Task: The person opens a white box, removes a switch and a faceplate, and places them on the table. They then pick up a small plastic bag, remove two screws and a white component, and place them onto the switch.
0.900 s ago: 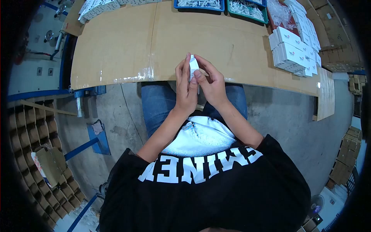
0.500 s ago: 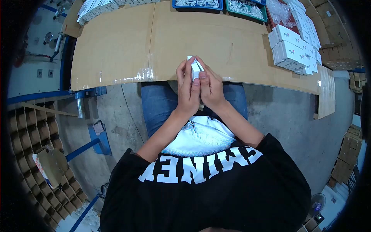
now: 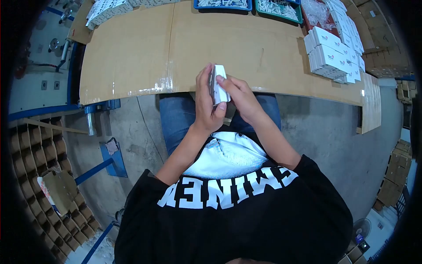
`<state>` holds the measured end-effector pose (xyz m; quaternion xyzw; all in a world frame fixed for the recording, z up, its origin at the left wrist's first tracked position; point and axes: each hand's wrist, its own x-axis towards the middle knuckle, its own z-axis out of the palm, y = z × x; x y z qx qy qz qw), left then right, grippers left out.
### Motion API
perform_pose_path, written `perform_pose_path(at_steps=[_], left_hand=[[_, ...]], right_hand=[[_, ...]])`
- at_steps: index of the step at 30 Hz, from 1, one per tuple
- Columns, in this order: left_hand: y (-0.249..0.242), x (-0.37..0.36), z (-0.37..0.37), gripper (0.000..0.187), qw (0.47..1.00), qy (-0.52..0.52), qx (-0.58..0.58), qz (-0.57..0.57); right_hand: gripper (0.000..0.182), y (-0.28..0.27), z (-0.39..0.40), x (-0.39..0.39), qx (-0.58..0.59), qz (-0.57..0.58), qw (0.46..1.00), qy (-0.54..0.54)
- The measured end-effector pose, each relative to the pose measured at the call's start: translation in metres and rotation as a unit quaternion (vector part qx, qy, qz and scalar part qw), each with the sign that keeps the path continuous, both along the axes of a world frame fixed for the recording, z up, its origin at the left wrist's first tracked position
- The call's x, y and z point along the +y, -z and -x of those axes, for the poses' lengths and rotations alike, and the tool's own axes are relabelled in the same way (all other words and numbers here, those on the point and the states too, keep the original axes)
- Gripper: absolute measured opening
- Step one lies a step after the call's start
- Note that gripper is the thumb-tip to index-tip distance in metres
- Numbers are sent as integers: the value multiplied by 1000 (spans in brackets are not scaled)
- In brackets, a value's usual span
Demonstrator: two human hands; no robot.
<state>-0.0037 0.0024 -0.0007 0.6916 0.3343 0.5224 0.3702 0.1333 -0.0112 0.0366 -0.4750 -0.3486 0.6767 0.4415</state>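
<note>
A small white box (image 3: 221, 91) is held between both hands, just over the near edge of the cardboard-covered table (image 3: 132, 57). My left hand (image 3: 205, 105) wraps its left side, palm against it, the thumb at the bottom end. From the right, my right hand (image 3: 241, 97) grips the box, its thumb lying across the upper face. The box stands tilted, with a darker side turned toward my left palm. Most of my right fingers are hidden behind it.
At the back are a blue tray (image 3: 223, 4) and a green tray (image 3: 278, 10) of small white pieces. Stacked white boxes (image 3: 330, 57) stand on the right, beside a red bin with clear plastic (image 3: 317, 13). More white boxes (image 3: 110, 11) sit at the back left.
The white box has been turned in the hands, so more of its long face shows. My left fingers have opened flatter along its side, and my right thumb has moved up onto it.
</note>
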Motion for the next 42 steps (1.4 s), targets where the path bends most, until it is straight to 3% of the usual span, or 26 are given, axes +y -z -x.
perform_pose_path(at_steps=[2,6,14,21,24,26,27,34,36,38,40,42], left_hand=[[-10,-1,-1,96,998,-53,17,-21],[-6,2,1,92,991,-109,38,-62],[0,0,10,68,984,-147,-16,-101],[-1,-3,7,74,983,-135,-69,-99],[-6,-2,7,83,977,-160,29,-141],[-12,-3,-2,95,987,-124,-93,-30],[-16,-8,4,106,991,-70,-103,48],[-8,-3,17,102,999,-12,-47,1],[-4,-1,15,103,999,-3,-49,1],[0,0,17,104,999,-17,18,-42],[-5,0,12,101,999,-35,-5,-28],[-8,3,12,111,996,-73,-8,-49]], right_hand=[[42,1,14,-3,-16,-64,997,39],[45,-3,35,-6,25,-49,995,83],[41,-4,43,-15,-103,-134,985,33],[43,-14,46,-19,-97,-187,976,52],[50,-8,39,-15,-110,-292,948,66],[57,-18,31,-13,-54,-315,945,69],[61,-17,26,-12,-81,-328,940,45],[52,-14,13,-6,30,-304,952,18],[48,-22,15,-8,7,-169,985,29],[48,-22,20,-6,-22,-147,987,53],[45,-29,24,-7,11,-92,994,59],[44,-27,34,-11,17,-100,993,58]])
